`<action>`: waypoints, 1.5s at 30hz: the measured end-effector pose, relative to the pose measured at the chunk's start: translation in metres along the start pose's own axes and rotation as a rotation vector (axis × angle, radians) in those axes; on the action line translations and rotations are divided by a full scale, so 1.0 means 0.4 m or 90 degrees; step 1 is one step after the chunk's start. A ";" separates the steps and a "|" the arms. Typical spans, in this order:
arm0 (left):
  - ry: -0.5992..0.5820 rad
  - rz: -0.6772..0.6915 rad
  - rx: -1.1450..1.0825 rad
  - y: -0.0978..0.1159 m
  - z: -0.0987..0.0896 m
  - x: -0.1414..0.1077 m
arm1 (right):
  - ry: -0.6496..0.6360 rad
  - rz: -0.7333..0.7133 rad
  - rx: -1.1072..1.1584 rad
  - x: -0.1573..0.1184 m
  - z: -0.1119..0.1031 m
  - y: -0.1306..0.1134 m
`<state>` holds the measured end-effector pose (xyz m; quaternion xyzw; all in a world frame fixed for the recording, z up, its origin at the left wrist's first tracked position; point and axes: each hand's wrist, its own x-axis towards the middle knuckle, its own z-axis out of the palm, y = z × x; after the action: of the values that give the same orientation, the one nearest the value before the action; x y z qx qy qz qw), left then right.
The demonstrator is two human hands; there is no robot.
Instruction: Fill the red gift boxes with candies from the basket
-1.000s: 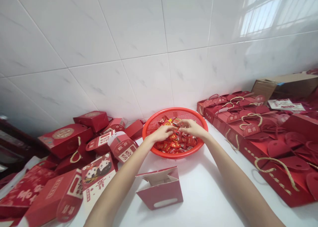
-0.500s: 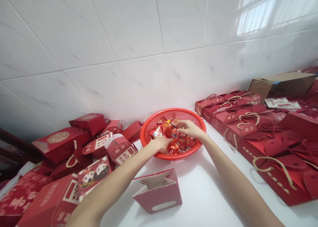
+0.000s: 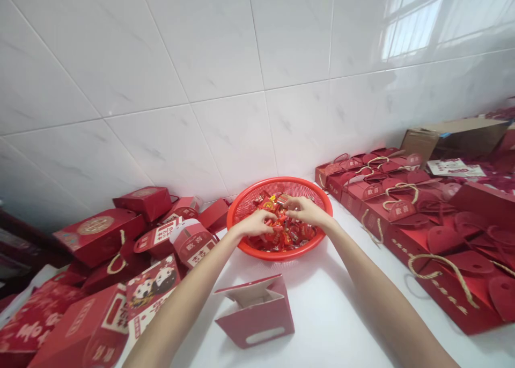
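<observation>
A red plastic colander (image 3: 281, 258) stands by the wall and holds many red-wrapped candies (image 3: 295, 234). My left hand (image 3: 257, 223) is over its left side, thumb and fingers pinched on a small red-wrapped candy (image 3: 277, 228). Facing it, my right hand (image 3: 308, 211) is inside the rim on the right. Its fingers curl down on a wrapped candy among the others, and the fingertips are partly hidden. In front of the colander a red paper gift box (image 3: 257, 319) stands with its top open, near my left forearm.
Red gift boxes (image 3: 100, 228) are piled on the left. Rows of red boxes with rope handles (image 3: 402, 212) line the right side. Beyond them is a brown cardboard box (image 3: 420, 142) near white printed cards (image 3: 454, 168). White tiled wall (image 3: 225, 132) borders the white tabletop (image 3: 330, 314).
My left hand has lifted a little from the candies, its fingers now drawn together around one. A white-marked candy beside it is no longer visible. My right hand has barely moved.
</observation>
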<state>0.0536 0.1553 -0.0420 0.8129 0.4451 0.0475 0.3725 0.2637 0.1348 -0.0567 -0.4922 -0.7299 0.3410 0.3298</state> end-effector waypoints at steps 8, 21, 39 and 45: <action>-0.023 0.000 -0.299 0.009 0.005 -0.005 | -0.057 -0.041 0.086 -0.008 -0.001 -0.007; -0.071 0.038 -0.312 0.019 0.000 -0.012 | -0.076 -0.101 0.132 -0.009 -0.005 -0.013; 0.113 0.027 0.141 -0.015 -0.007 0.023 | 0.078 0.046 0.134 -0.015 -0.002 -0.024; 0.209 0.088 0.309 -0.004 -0.049 0.062 | 0.136 0.015 0.111 0.002 0.006 0.002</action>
<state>0.0594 0.1858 -0.0353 0.8881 0.4413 0.0956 0.0865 0.2621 0.1352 -0.0585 -0.5038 -0.6526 0.3524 0.4429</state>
